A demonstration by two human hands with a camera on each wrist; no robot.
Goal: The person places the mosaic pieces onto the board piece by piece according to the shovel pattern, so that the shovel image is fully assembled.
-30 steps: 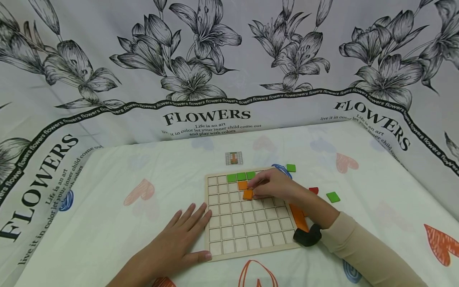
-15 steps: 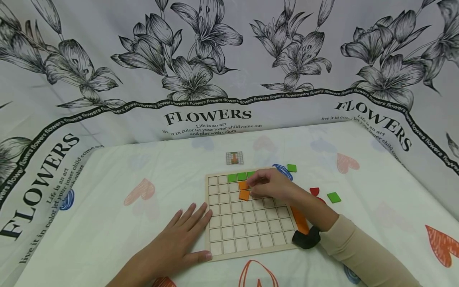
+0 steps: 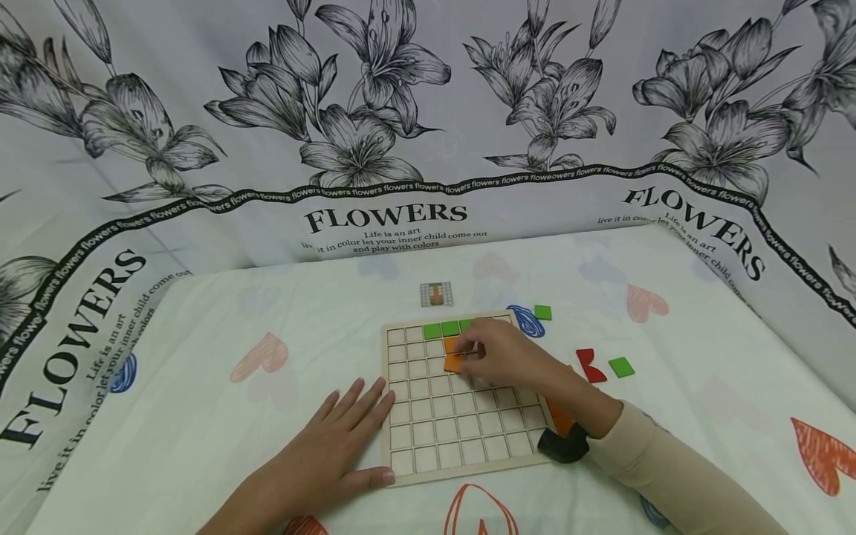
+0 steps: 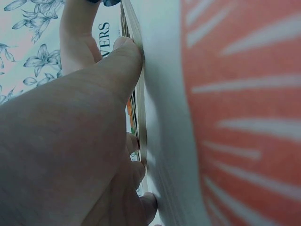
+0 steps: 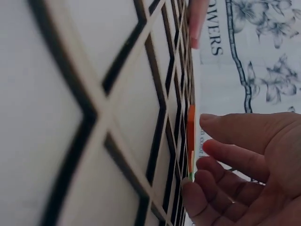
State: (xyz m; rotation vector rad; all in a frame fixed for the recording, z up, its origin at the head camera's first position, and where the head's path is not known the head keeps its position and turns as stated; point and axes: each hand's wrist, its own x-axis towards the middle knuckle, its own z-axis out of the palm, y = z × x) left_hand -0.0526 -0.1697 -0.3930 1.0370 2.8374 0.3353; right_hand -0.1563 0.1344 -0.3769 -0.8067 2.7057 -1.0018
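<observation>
My left hand (image 3: 337, 446) lies flat with straight fingers at the left edge of a wooden grid board (image 3: 435, 474); in the left wrist view its thumb (image 4: 126, 56) and fingertips meet the board's side. Over the board's upper part, my right hand (image 3: 511, 355) has its fingertips at the lower of two orange square tiles (image 3: 453, 362). The right wrist view shows the thumb and loosely bent fingers (image 5: 233, 153) beside an orange tile (image 5: 191, 121), with no clear grip on it. Green square tiles (image 3: 450, 328) fill part of the top row, partly behind the right hand.
A small pattern card (image 3: 437, 294) lies beyond the board. To the right are loose green tiles (image 3: 621, 367) and red pieces (image 3: 591, 365). Orange pieces (image 3: 560, 417) lie by the board's right edge, partly under the forearm. A black object (image 3: 564, 446) sits at the right wrist.
The lower orange tile has shifted left into line under the upper one. My right hand has moved slightly left and down, uncovering the red pieces. My left hand has stayed still.
</observation>
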